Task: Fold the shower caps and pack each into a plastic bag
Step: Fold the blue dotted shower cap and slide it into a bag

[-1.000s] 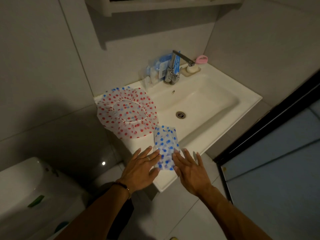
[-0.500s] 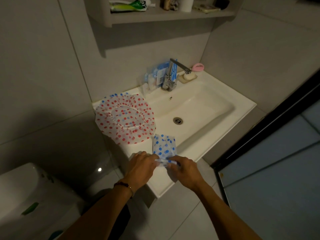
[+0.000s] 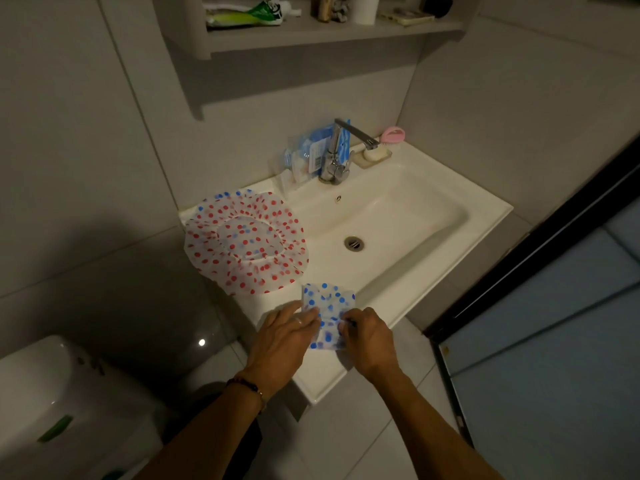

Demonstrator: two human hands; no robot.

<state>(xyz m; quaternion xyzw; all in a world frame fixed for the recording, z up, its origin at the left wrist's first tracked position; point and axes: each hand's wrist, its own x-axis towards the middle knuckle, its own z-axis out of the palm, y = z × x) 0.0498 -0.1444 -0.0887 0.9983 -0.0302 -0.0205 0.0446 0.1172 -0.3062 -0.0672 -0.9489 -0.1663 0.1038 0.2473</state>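
Note:
A folded blue-dotted shower cap (image 3: 327, 308) lies on the front rim of the white sink (image 3: 460, 216). My left hand (image 3: 282, 339) rests flat on the cap's left edge with straight fingers. My right hand (image 3: 369, 336) pinches the cap's near right part with curled fingers. A red-dotted shower cap (image 3: 246, 245) lies spread open on the sink's left corner, with a blue-dotted one showing beneath its far edge. Clear plastic bags with blue contents (image 3: 306, 161) stand behind the tap.
A chrome tap (image 3: 337, 157) stands at the back of the basin, with a soap dish (image 3: 375, 154) and a pink brush (image 3: 393, 134) to its right. A shelf (image 3: 311, 32) with toiletries hangs above. A toilet (image 3: 52, 410) is at lower left, a dark door frame (image 3: 540, 244) at right.
Both hands went from lying flat on the blue-dotted cap to folding it. The cap's near end has been turned over and it looks shorter. The camera tilted up slightly.

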